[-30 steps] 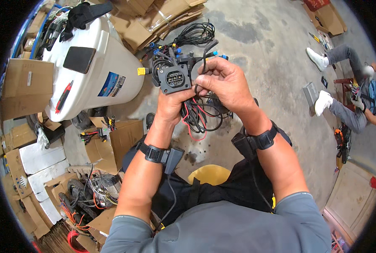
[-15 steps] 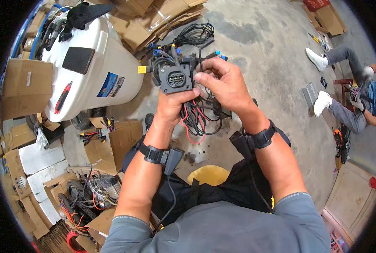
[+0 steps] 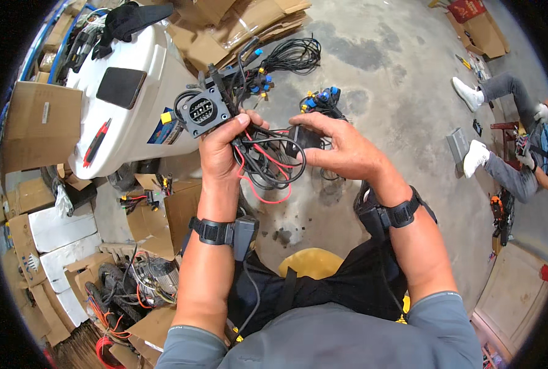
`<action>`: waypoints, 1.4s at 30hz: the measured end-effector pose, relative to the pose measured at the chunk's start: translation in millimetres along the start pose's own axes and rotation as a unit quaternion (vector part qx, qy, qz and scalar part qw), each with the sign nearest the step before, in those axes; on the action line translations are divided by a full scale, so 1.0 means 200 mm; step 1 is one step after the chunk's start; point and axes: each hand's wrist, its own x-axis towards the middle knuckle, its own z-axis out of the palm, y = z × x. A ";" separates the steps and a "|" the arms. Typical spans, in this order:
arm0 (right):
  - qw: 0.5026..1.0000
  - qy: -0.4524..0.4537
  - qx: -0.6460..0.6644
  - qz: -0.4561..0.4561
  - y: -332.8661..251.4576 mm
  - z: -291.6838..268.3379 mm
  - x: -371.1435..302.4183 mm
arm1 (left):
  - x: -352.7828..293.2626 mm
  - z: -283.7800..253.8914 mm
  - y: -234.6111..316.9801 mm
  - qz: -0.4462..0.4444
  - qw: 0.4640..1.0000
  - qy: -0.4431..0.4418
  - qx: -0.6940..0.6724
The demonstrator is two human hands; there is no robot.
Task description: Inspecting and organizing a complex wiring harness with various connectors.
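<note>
My left hand [image 3: 220,147] is closed around a wiring harness. A square dark socket connector [image 3: 204,112], with metal pins in its round face, sits at the top of that hand. From the grip hang looped black cables and a red wire [image 3: 263,198]; a yellow plug [image 3: 166,117] sticks out beside the socket. My right hand [image 3: 351,146] grips a small black block [image 3: 302,141] between thumb and fingers, just right of the cable loops. Part of the block is covered by the fingers, so its kind cannot be told.
At left, a white tub [image 3: 157,67] carries a black cap [image 3: 132,24], a dark phone [image 3: 121,87] and a red-black cutter [image 3: 96,143]. Cable bundles [image 3: 292,56] and blue-tipped leads [image 3: 323,101] lie on the floor ahead. Another person's legs [image 3: 501,166] show at right.
My left hand and the socket have moved left, and the socket has tilted. My right hand has come down from the connector to the black block. Blue-tipped leads on the floor are now uncovered.
</note>
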 end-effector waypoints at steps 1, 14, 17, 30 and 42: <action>1.000 0.011 0.024 -0.006 0.00 0.02 0.01 | 0.00 0.00 0.01 0.001 1.000 0.002 -0.007; 0.996 0.004 -0.086 -0.036 0.01 0.06 0.03 | -0.02 0.05 -0.03 0.008 1.000 -0.027 0.002; 0.992 0.025 -0.097 -0.078 0.03 0.07 0.02 | 0.00 0.01 -0.04 0.012 0.997 -0.073 0.031; 0.966 0.236 0.103 0.022 0.12 -0.12 0.05 | -0.03 0.06 0.02 0.084 0.974 0.009 0.213; 0.970 0.235 0.052 0.012 0.13 -0.16 0.03 | -0.05 0.01 0.14 0.173 0.921 0.082 0.339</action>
